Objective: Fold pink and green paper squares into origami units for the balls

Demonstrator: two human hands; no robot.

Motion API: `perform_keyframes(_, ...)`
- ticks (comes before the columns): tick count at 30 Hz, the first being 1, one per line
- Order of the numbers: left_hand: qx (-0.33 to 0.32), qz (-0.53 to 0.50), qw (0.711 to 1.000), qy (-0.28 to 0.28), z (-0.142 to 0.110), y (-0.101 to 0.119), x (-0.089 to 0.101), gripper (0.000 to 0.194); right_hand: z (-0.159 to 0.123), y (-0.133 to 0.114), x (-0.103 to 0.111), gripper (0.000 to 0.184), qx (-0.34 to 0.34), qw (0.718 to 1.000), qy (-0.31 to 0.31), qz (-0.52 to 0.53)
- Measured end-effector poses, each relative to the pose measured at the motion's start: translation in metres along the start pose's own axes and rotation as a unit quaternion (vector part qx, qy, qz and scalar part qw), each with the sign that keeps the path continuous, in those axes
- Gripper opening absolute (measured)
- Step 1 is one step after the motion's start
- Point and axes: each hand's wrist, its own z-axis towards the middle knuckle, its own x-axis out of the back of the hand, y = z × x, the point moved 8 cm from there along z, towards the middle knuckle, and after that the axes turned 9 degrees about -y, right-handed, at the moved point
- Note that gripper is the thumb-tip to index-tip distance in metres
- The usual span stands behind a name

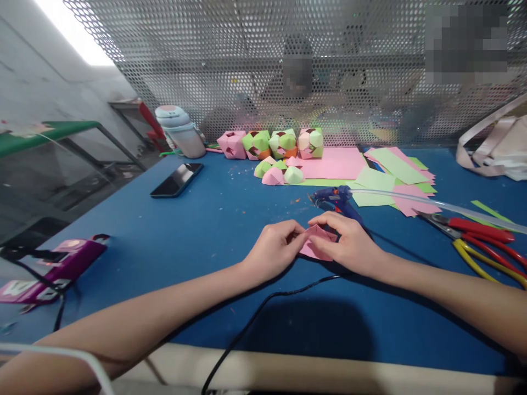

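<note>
Perforated metal screen (247, 60) behind, blue worktop (197, 225) below: the left hand (274, 244) pinches one side of a folded pink paper piece (309, 250), the right hand (352, 241) grips the other, just this side of a blue glue gun (332, 194)!

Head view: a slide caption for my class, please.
Two hands hold pink paper near a glue gun, paper shapes behind.

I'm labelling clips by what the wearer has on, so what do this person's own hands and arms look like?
The left hand and right hand are ungloved, with no ring or watch visible. The left forearm and right forearm show no sleeve along their clearly visible length.
</note>
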Motion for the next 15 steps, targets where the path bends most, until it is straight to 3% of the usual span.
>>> perform_keyframes(4, -0.031, 0.059, 0.998, -0.011, 0.000, 0.011, -0.001, 0.018, 0.001, -0.001, -0.006, 0.009, -0.005, 1.000, -0.030, 0.000)
perform_keyframes(8, 0.031, -0.060, 0.997, -0.033, 0.000, 0.005, -0.003, 0.016, 0.001, -0.003, -0.004, 0.013, -0.005, 1.000, -0.019, -0.003)
perform_keyframes(11, 0.079, -0.168, 0.981, -0.057, -0.002, 0.001, -0.008, 0.019, 0.001, 0.000, 0.003, 0.011, -0.022, 1.000, 0.007, 0.008)
perform_keyframes(15, 0.099, -0.204, 0.972, -0.058, -0.002, 0.001, -0.009, 0.019, 0.001, 0.003, 0.007, 0.010, -0.038, 0.999, 0.028, 0.018)
